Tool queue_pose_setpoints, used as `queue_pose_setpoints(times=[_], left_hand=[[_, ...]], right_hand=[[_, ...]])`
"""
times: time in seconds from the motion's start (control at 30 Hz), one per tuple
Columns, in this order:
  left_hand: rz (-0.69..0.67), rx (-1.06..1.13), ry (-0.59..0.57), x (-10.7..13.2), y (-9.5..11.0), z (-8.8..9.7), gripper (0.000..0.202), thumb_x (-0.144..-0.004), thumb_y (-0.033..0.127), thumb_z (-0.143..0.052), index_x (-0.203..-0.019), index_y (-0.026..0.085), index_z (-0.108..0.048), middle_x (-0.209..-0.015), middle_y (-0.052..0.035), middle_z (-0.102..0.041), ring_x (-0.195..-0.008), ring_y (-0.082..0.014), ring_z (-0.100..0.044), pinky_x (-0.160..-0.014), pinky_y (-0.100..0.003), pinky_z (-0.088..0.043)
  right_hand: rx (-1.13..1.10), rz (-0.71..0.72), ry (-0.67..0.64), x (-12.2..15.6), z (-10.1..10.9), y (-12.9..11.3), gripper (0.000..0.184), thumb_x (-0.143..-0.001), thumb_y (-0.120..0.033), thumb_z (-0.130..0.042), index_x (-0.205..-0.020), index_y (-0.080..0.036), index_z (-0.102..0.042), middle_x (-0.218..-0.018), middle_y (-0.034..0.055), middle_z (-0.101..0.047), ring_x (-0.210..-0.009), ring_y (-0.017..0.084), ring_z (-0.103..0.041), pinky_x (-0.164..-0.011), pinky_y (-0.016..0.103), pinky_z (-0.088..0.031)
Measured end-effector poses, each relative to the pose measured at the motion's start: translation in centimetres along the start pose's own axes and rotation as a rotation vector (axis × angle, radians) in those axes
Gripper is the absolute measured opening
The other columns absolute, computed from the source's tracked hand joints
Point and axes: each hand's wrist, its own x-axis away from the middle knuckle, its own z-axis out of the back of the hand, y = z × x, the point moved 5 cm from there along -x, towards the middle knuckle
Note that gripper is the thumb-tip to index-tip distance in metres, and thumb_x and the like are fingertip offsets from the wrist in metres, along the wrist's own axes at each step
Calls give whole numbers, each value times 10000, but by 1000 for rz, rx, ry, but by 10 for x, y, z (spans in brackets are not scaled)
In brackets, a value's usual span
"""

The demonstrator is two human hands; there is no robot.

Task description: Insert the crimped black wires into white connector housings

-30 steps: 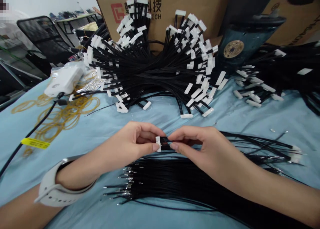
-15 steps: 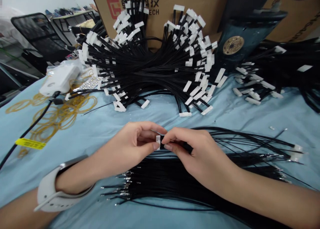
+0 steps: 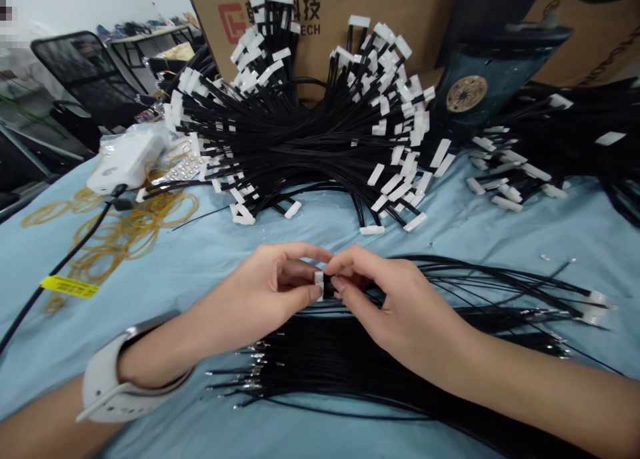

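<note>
A small white connector housing (image 3: 319, 287) is pinched between the thumb and fingers of my left hand (image 3: 273, 282). My right hand (image 3: 395, 305) is closed at the connector's right side, its thumb and forefinger gripping the black wires (image 3: 328, 285) that enter it. Those wires run back under my right palm, where they are hidden. Beneath both hands lies a thick bundle of loose black wires (image 3: 330, 365) with bare metal terminals (image 3: 255, 369) at its left end. Other wires to the right end in white connectors (image 3: 595, 307).
A large heap of black cables (image 3: 310, 132) with white connectors lies behind my hands, before a cardboard box (image 3: 390, 19). A dark tumbler (image 3: 475, 85) and another cable pile (image 3: 565, 139) stand right. Yellow rubber bands (image 3: 115, 239) and a white device (image 3: 127, 162) lie left.
The view has shifted slightly, moving the scene a little right and down at the left. My right thumb and fingertips have changed position slightly on the wires; both hands stay at the connector.
</note>
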Motion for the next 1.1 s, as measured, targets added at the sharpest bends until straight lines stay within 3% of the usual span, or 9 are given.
queue_pose_setpoints(times=[0.3, 0.4, 0.5, 0.6, 0.7, 0.8, 0.87, 0.97, 1.1], left_hand=[[20, 50, 32, -1, -6, -1, 285, -796, 170, -619, -1076, 173, -566, -894, -32, -718, -860, -181, -662, -759, -278, -483], [63, 38, 53, 0, -4, 0, 275, -777, 184, -647, -1038, 173, -560, -834, -23, -700, -846, -182, -653, -755, -277, -473], [74, 11, 59, 3, -3, 1, 276, -767, 177, -654, -1025, 193, -557, -772, 6, -675, -792, -157, -638, -704, -245, -459], [68, 21, 50, 4, -3, 6, 273, -756, 166, -661, -1016, 193, -586, -741, 20, -661, -736, -134, -620, -670, -225, -450], [62, 68, 91, 3, -1, 16, 253, -751, 179, -671, -999, 167, -620, -815, -13, -691, -752, -142, -627, -688, -237, -455], [55, 128, 113, 2, 2, 22, 246, -749, 167, -675, -992, 156, -639, -891, -34, -707, -770, -142, -631, -714, -241, -461], [61, 153, 106, 2, 3, 23, 233, -749, 145, -675, -981, 162, -650, -856, -16, -705, -745, -122, -622, -704, -222, -453], [46, 161, 95, 4, 6, 22, 188, -763, 130, -669, -944, 181, -674, -797, 14, -694, -725, -99, -604, -694, -200, -434], [11, 232, 74, 9, 12, 26, 154, -782, 117, -656, -910, 199, -680, -837, 16, -712, -738, -100, -618, -691, -197, -445]], right_hand=[[101, 185, 16, 2, 1, -8, 158, -838, -10, -459, -868, -149, -526, -672, -46, -509, -581, 52, -458, -559, 149, -366], [190, 137, -60, 3, 3, -5, 176, -880, -58, -428, -1005, -156, -505, -697, -39, -528, -569, 69, -476, -538, 173, -372], [264, 105, -199, 6, 7, -2, 269, -904, -78, -402, -1141, -193, -456, -818, -12, -592, -699, 98, -572, -608, 199, -419], [357, 114, -283, 7, 18, -3, 279, -915, -84, -391, -1140, -226, -476, -926, 16, -619, -820, 132, -608, -672, 239, -446], [500, 187, -140, 4, 35, -10, 141, -929, -210, -454, -1044, -203, -535, -945, 54, -603, -833, 173, -588, -697, 294, -459], [597, 269, -48, 4, 41, -16, 260, -870, -335, -576, -1070, -174, -538, -1030, 96, -551, -926, 213, -548, -766, 336, -471], [665, 260, -78, 4, 38, -14, 291, -841, -299, -604, -1085, -158, -529, -1048, 106, -523, -960, 231, -526, -803, 365, -471], [753, 251, -76, 3, 41, -11, 187, -784, -140, -588, -959, -155, -524, -1026, 106, -511, -983, 247, -508, -811, 387, -462], [787, 216, -110, 3, 62, -9, 148, -746, -128, -570, -835, -200, -476, -822, 44, -555, -725, 190, -557, -588, 317, -451]])
